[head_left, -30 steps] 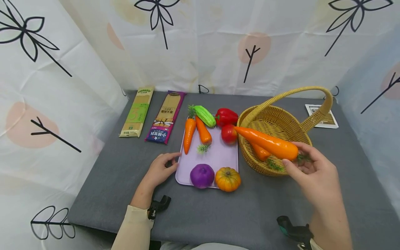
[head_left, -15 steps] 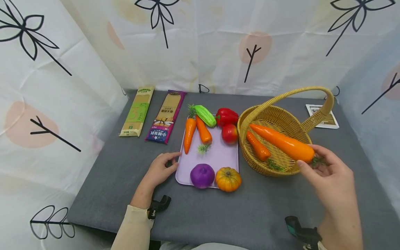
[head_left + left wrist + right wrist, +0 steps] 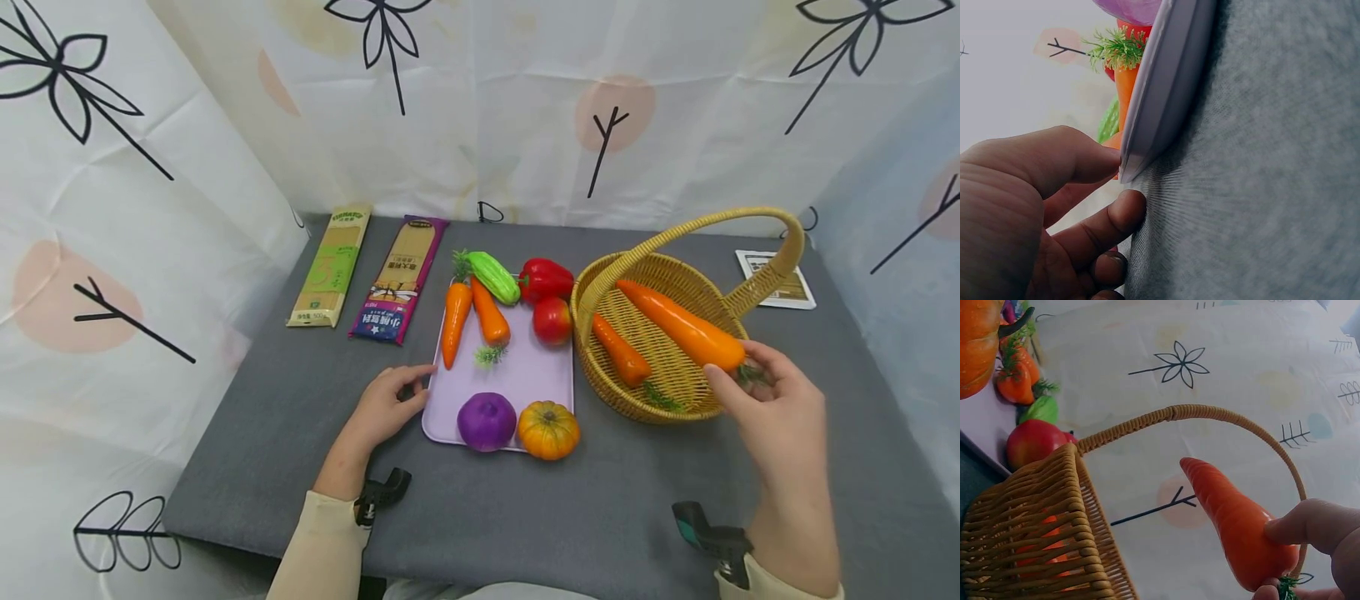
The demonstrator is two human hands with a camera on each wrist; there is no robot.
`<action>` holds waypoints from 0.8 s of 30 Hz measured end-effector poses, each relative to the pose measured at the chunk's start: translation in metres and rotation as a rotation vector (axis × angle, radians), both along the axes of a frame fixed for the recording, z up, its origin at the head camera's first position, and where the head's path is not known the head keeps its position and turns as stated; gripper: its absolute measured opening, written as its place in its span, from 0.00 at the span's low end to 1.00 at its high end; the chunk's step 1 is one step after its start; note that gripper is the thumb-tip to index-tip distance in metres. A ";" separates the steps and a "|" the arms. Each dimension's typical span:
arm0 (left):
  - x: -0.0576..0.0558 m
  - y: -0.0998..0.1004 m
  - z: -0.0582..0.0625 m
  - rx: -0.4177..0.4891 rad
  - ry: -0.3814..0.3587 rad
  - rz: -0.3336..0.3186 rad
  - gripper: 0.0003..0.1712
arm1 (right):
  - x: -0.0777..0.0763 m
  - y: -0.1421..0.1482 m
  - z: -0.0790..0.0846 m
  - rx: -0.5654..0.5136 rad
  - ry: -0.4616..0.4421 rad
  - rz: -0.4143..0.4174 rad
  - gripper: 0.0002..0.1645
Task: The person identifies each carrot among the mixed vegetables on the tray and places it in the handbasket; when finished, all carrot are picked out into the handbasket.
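Observation:
My right hand pinches a large orange carrot near its leafy end and holds it over the wicker basket, its tip toward the far left. A smaller carrot lies inside the basket. On the lilac tray are two more carrots, one beside the other, a green cucumber-like vegetable, a red bell pepper, a round red fruit, a purple round vegetable and a small pumpkin. My left hand touches the tray's left edge with thumb and fingertips.
Two flat food packages, one green and one purple, lie at the back left of the grey table. A white-framed card lies behind the basket's right side. The basket's tall handle arches over it. Patterned curtain surrounds the table.
My right hand has moved the large carrot rightward from the basket's left rim, then slightly back left and farther from me, over the basket's right half. My left hand has stayed still.

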State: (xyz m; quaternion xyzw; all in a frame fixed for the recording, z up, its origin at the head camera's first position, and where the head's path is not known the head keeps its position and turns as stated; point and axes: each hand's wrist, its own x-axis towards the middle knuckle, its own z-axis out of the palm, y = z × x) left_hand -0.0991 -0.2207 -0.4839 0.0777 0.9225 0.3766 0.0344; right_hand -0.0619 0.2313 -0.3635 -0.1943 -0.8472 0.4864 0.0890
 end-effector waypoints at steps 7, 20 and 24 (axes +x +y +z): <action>0.000 0.000 0.000 0.003 -0.001 0.003 0.22 | -0.015 -0.004 -0.008 0.015 -0.044 0.021 0.38; -0.001 -0.001 -0.004 -0.001 0.007 0.006 0.22 | -0.042 -0.007 -0.025 0.153 -0.145 0.085 0.42; -0.001 -0.001 -0.004 0.000 0.004 0.008 0.22 | -0.048 -0.008 -0.028 0.164 -0.205 0.106 0.45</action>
